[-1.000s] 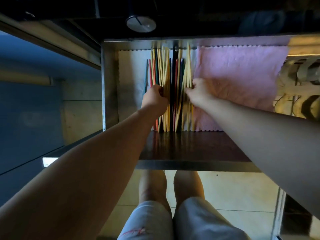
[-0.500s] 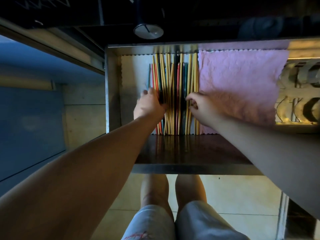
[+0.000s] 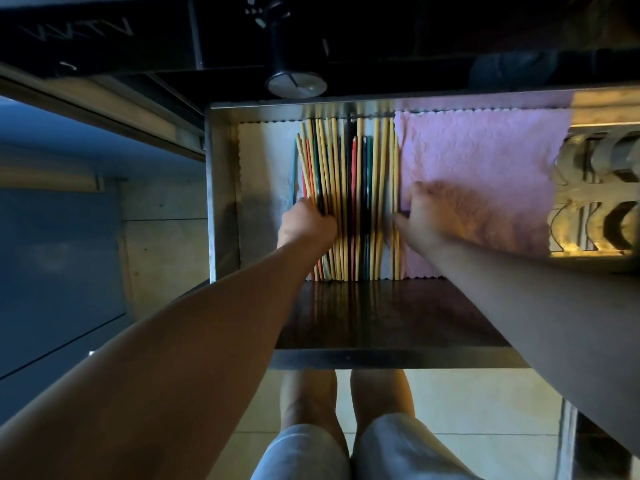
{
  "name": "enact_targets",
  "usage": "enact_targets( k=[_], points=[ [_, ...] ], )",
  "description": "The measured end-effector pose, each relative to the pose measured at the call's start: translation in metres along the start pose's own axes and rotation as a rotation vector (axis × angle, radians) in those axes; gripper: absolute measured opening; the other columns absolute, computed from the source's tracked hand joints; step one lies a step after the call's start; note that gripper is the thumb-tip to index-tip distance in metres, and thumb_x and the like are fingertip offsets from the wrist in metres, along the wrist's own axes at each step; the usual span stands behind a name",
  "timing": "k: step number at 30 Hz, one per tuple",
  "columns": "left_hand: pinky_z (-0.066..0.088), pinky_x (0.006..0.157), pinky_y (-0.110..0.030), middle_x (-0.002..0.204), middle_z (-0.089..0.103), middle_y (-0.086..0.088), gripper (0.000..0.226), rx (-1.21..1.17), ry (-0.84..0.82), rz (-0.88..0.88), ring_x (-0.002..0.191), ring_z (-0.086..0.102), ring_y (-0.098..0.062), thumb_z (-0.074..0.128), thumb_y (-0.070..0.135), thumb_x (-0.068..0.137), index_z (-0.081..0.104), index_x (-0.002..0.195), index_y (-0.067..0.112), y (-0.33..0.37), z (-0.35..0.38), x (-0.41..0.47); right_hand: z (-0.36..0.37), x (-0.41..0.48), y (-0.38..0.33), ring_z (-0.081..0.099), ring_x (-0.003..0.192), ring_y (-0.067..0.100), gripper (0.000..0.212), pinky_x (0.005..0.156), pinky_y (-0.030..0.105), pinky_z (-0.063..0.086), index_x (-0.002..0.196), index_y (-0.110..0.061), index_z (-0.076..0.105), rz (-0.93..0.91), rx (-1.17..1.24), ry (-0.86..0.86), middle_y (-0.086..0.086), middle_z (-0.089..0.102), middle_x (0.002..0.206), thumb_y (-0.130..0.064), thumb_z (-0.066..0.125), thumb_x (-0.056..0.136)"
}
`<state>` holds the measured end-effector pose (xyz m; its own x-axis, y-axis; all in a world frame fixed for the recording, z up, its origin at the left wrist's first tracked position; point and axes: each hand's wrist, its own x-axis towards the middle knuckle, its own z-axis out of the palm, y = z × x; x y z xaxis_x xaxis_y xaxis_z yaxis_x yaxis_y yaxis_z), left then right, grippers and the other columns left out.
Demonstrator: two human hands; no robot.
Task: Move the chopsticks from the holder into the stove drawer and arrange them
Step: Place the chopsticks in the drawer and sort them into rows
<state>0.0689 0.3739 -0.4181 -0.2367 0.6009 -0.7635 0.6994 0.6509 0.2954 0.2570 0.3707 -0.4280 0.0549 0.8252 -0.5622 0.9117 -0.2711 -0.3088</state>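
Observation:
Several chopsticks (image 3: 346,174), mostly yellow with some red, teal and black ones, lie side by side lengthwise in the open metal drawer (image 3: 216,188). My left hand (image 3: 304,225) presses against the left side of the row, fingers lying over the leftmost sticks. My right hand (image 3: 424,216) presses flat against the right side of the row, thumb touching the outer yellow sticks, and looks blurred. Neither hand lifts a stick. The holder is not in view.
A pink cloth (image 3: 478,174) lines the drawer's right part, a white liner (image 3: 263,161) its left. The dark drawer front (image 3: 381,320) is toward me. A round stove knob (image 3: 296,84) is above. My knees (image 3: 346,410) are below, over a tiled floor.
The chopsticks went from crossed and fanned to nearly parallel. Both hands slid toward me along the bundle's sides, and the right hand has moved slightly outward onto the pink cloth's edge.

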Motion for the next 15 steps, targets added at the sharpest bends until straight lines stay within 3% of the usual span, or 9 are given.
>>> enact_targets(
  k=[4, 8, 11, 15],
  points=[
    [0.048, 0.062, -0.030, 0.096, 0.061, -0.008, 0.022, -0.118, 0.070, -0.116, 0.079, 0.059, -0.022, 0.047, 0.012, 0.089, 0.052, 0.110, 0.009, -0.010, -0.004, 0.000, 0.000, 0.005, -0.004, 0.052, 0.082, 0.019, 0.028, 0.055, 0.022, 0.034, 0.111, -0.012, 0.053, 0.119, 0.105, -0.046, 0.004, 0.054, 0.092, -0.026, 0.065, 0.089],
    [0.052, 0.067, -0.032, 0.099, 0.063, -0.008, 0.023, -0.214, 0.097, -0.126, 0.082, 0.062, -0.022, 0.058, 0.019, 0.090, 0.056, 0.112, 0.010, -0.020, -0.002, 0.000, 0.004, 0.010, -0.007, 0.057, 0.089, 0.024, 0.021, 0.066, 0.027, 0.042, 0.103, -0.012, 0.056, 0.205, 0.202, -0.043, 0.006, 0.057, 0.094, -0.016, 0.066, 0.086],
    [0.046, 0.063, -0.028, 0.096, 0.061, -0.004, 0.027, -0.187, 0.099, -0.127, 0.079, 0.058, -0.019, 0.067, 0.026, 0.090, 0.060, 0.111, 0.010, -0.020, -0.001, 0.003, 0.008, 0.010, -0.007, 0.060, 0.093, 0.025, 0.018, 0.075, 0.032, 0.050, 0.100, -0.013, 0.057, 0.230, 0.224, -0.050, 0.008, 0.060, 0.098, -0.013, 0.065, 0.084],
    [0.042, 0.057, -0.025, 0.095, 0.062, -0.004, 0.028, -0.188, 0.088, -0.138, 0.077, 0.057, -0.017, 0.067, 0.025, 0.090, 0.062, 0.114, 0.011, -0.019, -0.003, 0.007, 0.010, 0.009, -0.008, 0.061, 0.096, 0.026, 0.018, 0.074, 0.030, 0.048, 0.102, -0.012, 0.059, 0.212, 0.202, -0.049, 0.010, 0.063, 0.103, -0.015, 0.065, 0.085]
  ],
)
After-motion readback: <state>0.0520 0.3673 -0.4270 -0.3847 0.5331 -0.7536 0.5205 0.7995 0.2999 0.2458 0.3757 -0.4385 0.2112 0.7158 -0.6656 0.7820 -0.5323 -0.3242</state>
